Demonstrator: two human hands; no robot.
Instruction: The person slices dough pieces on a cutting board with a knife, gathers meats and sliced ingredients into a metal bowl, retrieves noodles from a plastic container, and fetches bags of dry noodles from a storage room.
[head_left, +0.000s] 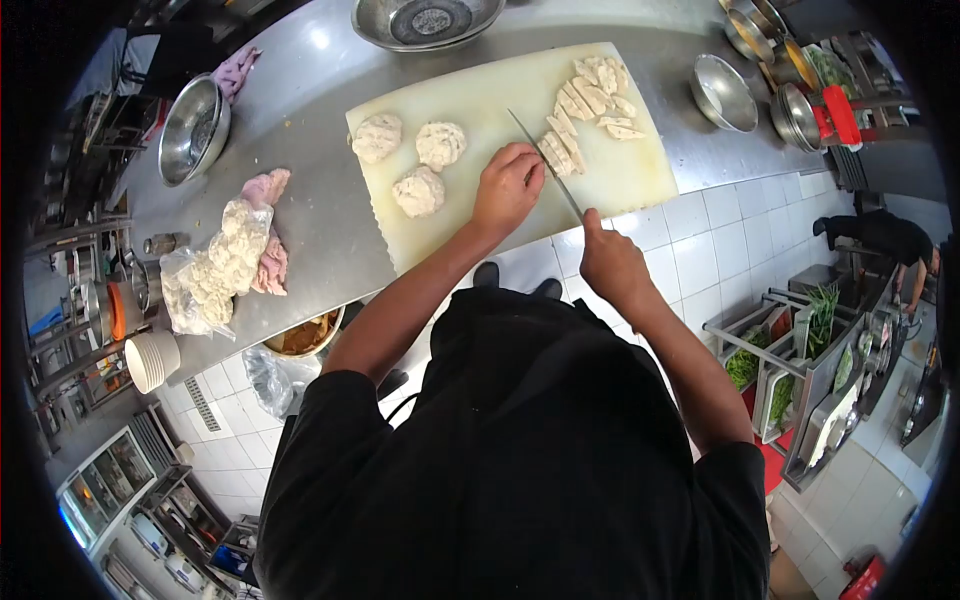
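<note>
On a pale cutting board (470, 90), my right hand (612, 262) grips the handle of a long knife (560, 185), whose blade points up and to the left. My left hand (508, 188) is beside the blade, its fingers bent together; whatever they hold, if anything, is hidden. Just right of the blade lie pale sliced pieces (562, 146), and more slices (597, 88) spread toward the board's upper right corner. Three whole pale lumps (440, 145) rest on the left part of the board.
Left of the board, pale lumps in a clear bag (232, 255) lie beside a pink cloth-like item (270, 265). Metal bowls stand at the left (194, 130), top (428, 22) and right (723, 93). A co-worker (885, 240) bends at the far right, near vegetable racks (790, 350).
</note>
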